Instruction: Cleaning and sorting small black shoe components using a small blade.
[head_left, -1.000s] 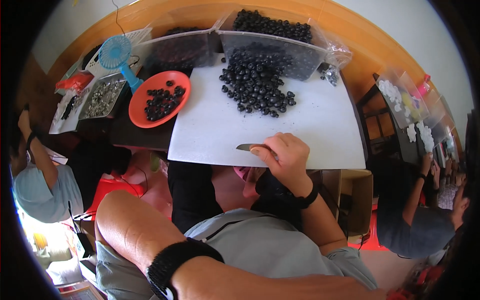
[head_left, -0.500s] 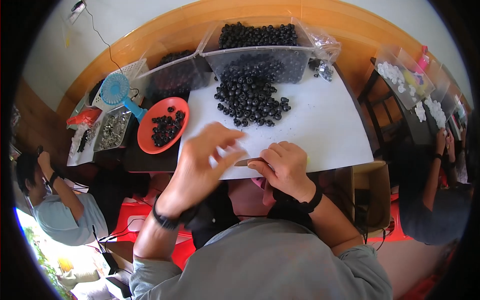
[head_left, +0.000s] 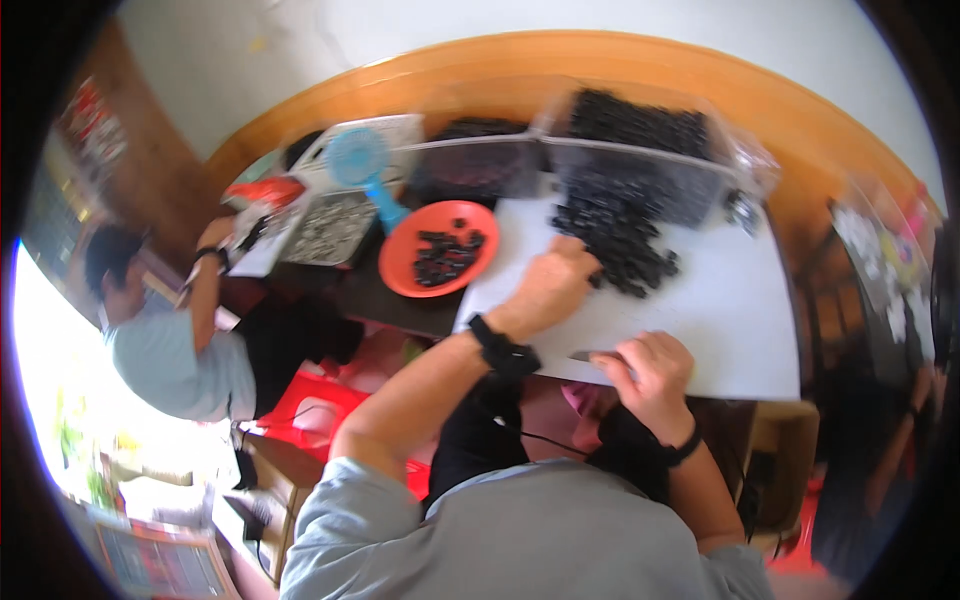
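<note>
My left hand (head_left: 548, 290) is at the near left edge of a heap of glossy black rounded parts (head_left: 622, 240) on the white tabletop. Its fingers are smeared by motion and partly hidden, so whether one of the parts is between them does not show. Closer to me, my right hand (head_left: 655, 378) is closed round a small knife (head_left: 584, 356). The short blade sticks out to the left past the thumb, over the front edge of the table. An orange-red bowl (head_left: 395, 268) with several black parts in it stands left of my left hand.
Clear bins of black parts (head_left: 640, 185) line the wall side. A blue fan (head_left: 375, 190) and a tray of small metal pieces (head_left: 325, 232) are at the left. One person (head_left: 175, 350) sits left, another right. A cardboard box (head_left: 785, 445) stands below right.
The view has swung left. My left hand has gone from beside the knife forward to the black heap. The right hand still holds the knife, now a little farther from the left.
</note>
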